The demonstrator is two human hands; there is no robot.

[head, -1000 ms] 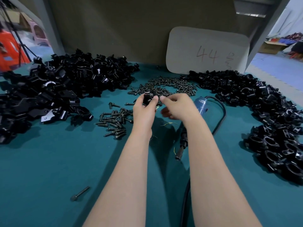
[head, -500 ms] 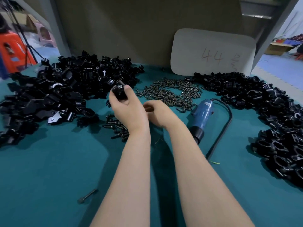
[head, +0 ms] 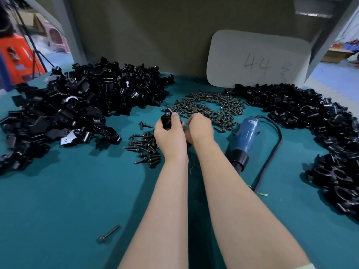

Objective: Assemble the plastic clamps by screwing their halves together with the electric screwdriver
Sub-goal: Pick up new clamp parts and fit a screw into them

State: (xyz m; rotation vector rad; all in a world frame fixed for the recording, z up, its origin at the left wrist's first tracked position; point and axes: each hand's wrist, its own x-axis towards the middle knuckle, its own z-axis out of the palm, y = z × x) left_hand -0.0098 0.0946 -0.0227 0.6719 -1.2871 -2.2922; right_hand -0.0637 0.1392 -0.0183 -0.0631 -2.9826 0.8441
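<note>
My left hand [head: 169,135] grips a black plastic clamp [head: 166,118] above the green table, near the middle. My right hand [head: 200,129] sits close beside it with curled fingers; what it holds is hidden. The blue electric screwdriver [head: 245,137] lies untouched on the table just right of my right hand, its black cable [head: 275,144] looping behind. Dark screws lie in a broad scatter [head: 209,108] beyond my hands and in a smaller cluster [head: 144,147] left of my left wrist.
A big heap of loose black clamp parts [head: 77,105] fills the left side. Another band of black clamps [head: 318,129] curves along the right. A grey card marked 44 [head: 258,61] leans on the back wall. A single bolt [head: 108,234] lies at front left.
My left hand with the clamp came back from the left towards the middle, next to my right hand. The camera view shifted a little.
</note>
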